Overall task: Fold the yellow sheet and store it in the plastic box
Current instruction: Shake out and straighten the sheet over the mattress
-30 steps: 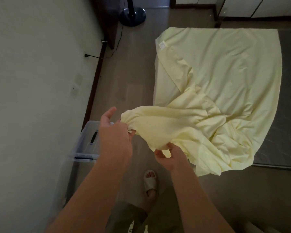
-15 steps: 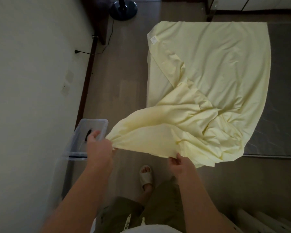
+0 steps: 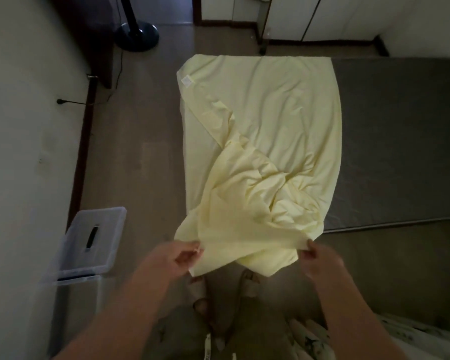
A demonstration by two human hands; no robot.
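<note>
The pale yellow sheet lies spread over the left part of a grey mattress, with its near end bunched and lifted off the mattress edge. My left hand pinches the sheet's near left edge. My right hand pinches the near right edge, and the fabric between them sags over my feet. The clear plastic box, lid on with a dark handle slot, stands on the floor by the left wall, left of my left hand.
A fan base and a cable plugged at the wall sit at the far left. White cupboards line the back. My sandalled feet stand on the wooden floor between box and mattress.
My hands have spread apart along the sheet's near edge. The left hand moved right, away from the box, and the right hand moved far right. The view shifted so more mattress shows.
</note>
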